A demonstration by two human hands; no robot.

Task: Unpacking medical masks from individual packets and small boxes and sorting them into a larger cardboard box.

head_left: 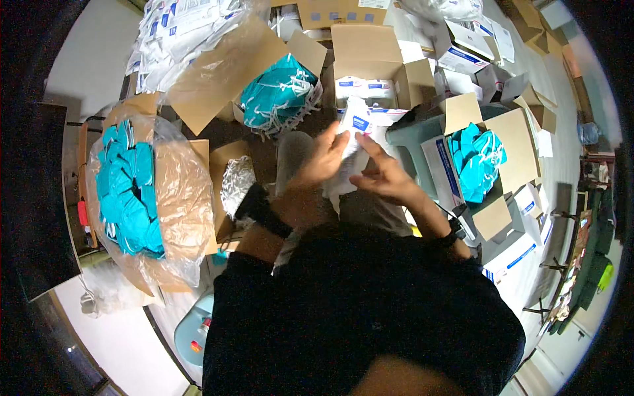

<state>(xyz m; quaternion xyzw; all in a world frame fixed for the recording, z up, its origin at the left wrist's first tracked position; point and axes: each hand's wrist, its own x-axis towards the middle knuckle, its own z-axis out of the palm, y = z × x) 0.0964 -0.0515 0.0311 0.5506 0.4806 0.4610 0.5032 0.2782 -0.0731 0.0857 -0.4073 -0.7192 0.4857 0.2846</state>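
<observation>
My left hand (325,157) pinches a white plastic packet (356,113) with a blue label, held upright above my lap. Close by on its right is my right hand (389,177), fingers bent but apart; the index fingertip reaches the packet's edge, and whether it touches I cannot tell. Just beyond the packet, an open cardboard box (366,45) contains similar white packets (383,87). Teal cloth pieces with white ties (279,91) fill a box ahead on the left.
On the left, a plastic-lined carton (185,191) holds teal cloth pieces (129,188). A box of crumpled white material (236,185) stands beside my left forearm. To the right are a grey-green stool (411,148) and a box with teal bundles (474,162). White packets (188,30) pile up far left.
</observation>
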